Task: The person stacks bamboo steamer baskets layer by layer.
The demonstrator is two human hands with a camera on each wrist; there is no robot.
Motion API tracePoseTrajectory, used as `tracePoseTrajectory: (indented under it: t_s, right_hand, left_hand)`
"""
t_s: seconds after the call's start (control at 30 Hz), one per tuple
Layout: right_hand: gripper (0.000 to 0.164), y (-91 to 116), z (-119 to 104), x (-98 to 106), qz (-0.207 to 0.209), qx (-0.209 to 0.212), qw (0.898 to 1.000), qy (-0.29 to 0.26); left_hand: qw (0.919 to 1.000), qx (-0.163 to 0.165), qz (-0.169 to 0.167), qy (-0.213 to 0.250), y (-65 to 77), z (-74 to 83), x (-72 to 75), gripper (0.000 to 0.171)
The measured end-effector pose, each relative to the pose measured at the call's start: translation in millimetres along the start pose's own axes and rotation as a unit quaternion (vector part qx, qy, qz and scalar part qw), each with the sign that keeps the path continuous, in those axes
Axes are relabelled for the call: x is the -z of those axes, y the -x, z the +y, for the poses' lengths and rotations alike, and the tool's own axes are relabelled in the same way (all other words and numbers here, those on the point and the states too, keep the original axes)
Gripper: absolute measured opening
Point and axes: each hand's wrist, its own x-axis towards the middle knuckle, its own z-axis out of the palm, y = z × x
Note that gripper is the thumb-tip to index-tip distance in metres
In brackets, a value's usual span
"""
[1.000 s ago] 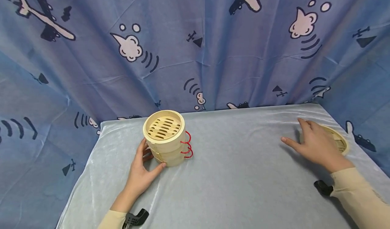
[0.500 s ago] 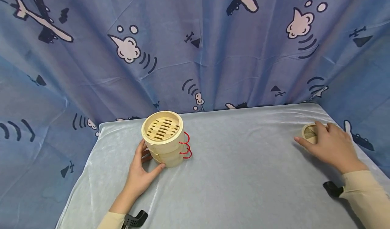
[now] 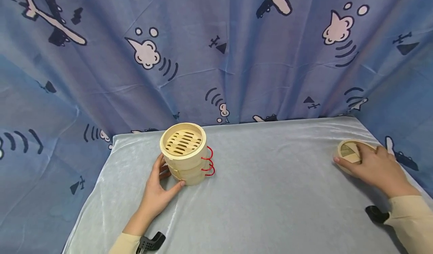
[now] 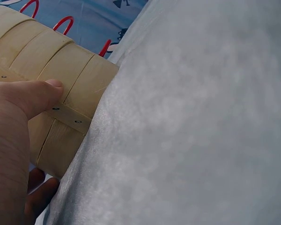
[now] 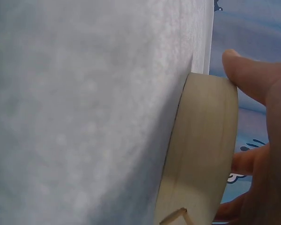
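Now left hand (image 3: 155, 197) clasps steamer (image 3: 184, 157) at one o'clock; whether right hand (image 3: 381, 169) grips lid (image 3: 350, 154) at ten, I can't tell.

r hand (image 3: 380, 167) has shifted twd 4 o'clock vs 1 s ago; thumb (image 3: 345, 164), then well out past 9 o'clock of the round bamboo piece (image 3: 351, 153), is now at its approx 8 o'clock edge. piece's 9 o'clock side, hidden then, now shows; 3 o'clock side now covered.

Before you, a pale grey, velvety tablecloth (image 3: 264, 186) lies in front of a draped, airplane-printed blue fabric curtain (image 3: 189, 66).
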Motion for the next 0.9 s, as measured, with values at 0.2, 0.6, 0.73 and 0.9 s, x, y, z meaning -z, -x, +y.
tracePoseTrajectory:
  t_s: [0.2,0.6,0.73,0.9]
  right_hand:
    - [0.123,-4,-2,3,-0.022,-0.023,0.999,0.002]
    - [0.123,-3,-2,2,-0.022,-0.033,0.999,0.009]
    - [0.121,-6,-6,3,-0.012,-0.024,1.000,0.009]
    - [0.119,-11,-17,7,-0.001,-0.012,1.000,0.010]
  left_hand:
    - [1.0000,0.001,0.002,0.002,-0.5,-0.5,0.3,0.120]
    - [0.9999,-0.010,-0.005,0.008,-4.3,-1.8,-0.3,0.117]
    - [0.9999,-0.007,-0.005,0.004,-4.0,-2.0,0.8,0.117]
    - [1.0000,-0.003,-0.007,0.003,-2.2,-3.1,1.8,0.118]
